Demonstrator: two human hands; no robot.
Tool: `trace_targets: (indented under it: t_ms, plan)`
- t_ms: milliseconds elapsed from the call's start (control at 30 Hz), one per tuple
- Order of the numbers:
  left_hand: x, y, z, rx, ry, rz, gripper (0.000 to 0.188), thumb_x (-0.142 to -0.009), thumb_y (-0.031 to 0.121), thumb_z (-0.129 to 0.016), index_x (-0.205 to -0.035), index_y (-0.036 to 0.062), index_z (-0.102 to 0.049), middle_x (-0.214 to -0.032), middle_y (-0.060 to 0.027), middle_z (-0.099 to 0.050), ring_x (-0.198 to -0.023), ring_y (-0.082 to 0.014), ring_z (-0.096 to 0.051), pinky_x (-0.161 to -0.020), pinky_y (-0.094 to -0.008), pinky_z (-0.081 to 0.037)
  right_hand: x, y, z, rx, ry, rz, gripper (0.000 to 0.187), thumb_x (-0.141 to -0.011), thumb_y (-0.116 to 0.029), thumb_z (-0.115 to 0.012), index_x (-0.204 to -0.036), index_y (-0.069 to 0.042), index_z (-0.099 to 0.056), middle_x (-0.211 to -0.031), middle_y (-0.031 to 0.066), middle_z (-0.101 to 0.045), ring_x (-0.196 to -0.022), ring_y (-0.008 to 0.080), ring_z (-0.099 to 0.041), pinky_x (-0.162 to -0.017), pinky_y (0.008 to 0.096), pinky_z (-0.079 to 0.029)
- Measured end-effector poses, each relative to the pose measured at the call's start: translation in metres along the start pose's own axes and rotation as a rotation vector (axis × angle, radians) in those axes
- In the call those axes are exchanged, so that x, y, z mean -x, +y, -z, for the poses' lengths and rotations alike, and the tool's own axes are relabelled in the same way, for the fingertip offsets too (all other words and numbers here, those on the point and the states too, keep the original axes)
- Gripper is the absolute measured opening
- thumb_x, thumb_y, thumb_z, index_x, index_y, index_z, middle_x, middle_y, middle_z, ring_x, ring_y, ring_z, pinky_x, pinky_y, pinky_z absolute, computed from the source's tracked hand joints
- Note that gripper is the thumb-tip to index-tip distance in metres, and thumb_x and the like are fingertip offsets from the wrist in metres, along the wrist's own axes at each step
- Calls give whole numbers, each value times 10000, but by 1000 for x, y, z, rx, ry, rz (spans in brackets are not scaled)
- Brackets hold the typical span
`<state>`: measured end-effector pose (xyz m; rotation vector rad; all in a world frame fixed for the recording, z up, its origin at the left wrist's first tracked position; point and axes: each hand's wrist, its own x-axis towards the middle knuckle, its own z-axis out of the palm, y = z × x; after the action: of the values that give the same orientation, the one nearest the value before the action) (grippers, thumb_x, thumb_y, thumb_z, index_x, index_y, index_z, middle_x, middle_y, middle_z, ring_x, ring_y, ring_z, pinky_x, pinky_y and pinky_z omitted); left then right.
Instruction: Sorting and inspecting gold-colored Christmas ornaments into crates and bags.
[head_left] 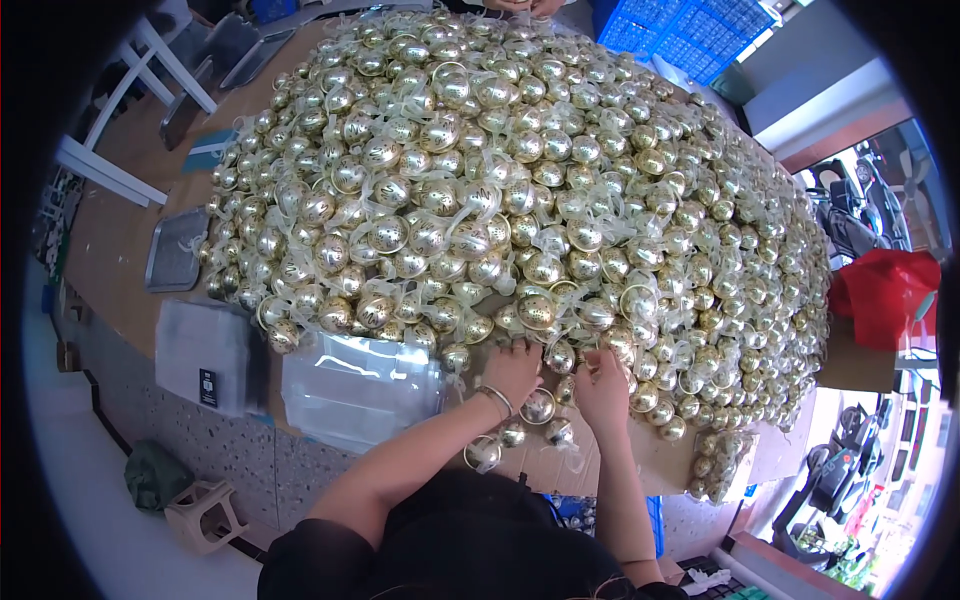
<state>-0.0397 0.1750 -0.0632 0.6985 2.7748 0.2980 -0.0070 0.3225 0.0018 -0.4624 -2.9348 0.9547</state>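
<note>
A huge heap of shiny gold balls [470, 240] covers the table in front of me. They have small holes, dark markings and pale translucent ribbons. At its near edge my left hand [512, 374], with bangles on the wrist, lies with fingers stretched forward against the balls. Just to its right, my right hand [604, 390] has thumb and fingers bent together at the balls; what they pinch is hidden. A gold ball [560, 357] sits between the two hands. Several loose ones, among them a gold ball with a ring-like rim [538, 405], lie nearer my body.
Two clear plastic trays [362, 392] [203, 350] stand left of my hands, with a grey metal tray [176, 252] beyond. A packed bundle of balls [722, 465] is at the near right corner. Blue crates [690, 35] and another person's hands [525, 7] are at the far side.
</note>
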Motion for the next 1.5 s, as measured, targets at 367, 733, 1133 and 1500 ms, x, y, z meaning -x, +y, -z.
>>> trace_targets:
  t_ms: [367,733,1133,1500]
  plan:
    - [32,-63,52,1488,142,-61,615,-658,-55,-687,-1171,95,-383,-1208,-85,-367,-1062,-198,-491,-847,-296,-478,-32,-14,-46,655,-344,59,275,-749,-177,-575,-964,-14,-524,-940,140,-597,-850,279,-627,-673,361,-521]
    - [59,-75,54,2553,-127,276,455,-886,365,-448,-1170,11,-490,-1233,-157,-498,-1024,-274,-559,-839,-364,-489,-3,22,-8,-1347,-819,-324,751,-707,-390,-681,-1292,-32,-375,-975,171,-591,-714,215,-615,-547,301,-529]
    - [57,-66,37,2001,40,437,307,-896,309,-484,-1092,81,-544,-1024,-61,-588,-912,-177,-580,-749,-367,-502,39,9,30,-1383,-518,-156,701,-729,-102,-704,-1317,-43,-325,-995,86,-561,-802,181,-600,-725,295,-494]
    - [83,-26,13,700,31,200,434,-769,394,-673,-937,5,-577,-858,-119,-583,-796,-212,-577,-722,-309,-463,235,212,36,-2263,-37,-670,539,-886,-488,-413,-1204,-58,-480,-1066,199,-551,-755,248,-586,-618,390,-537]
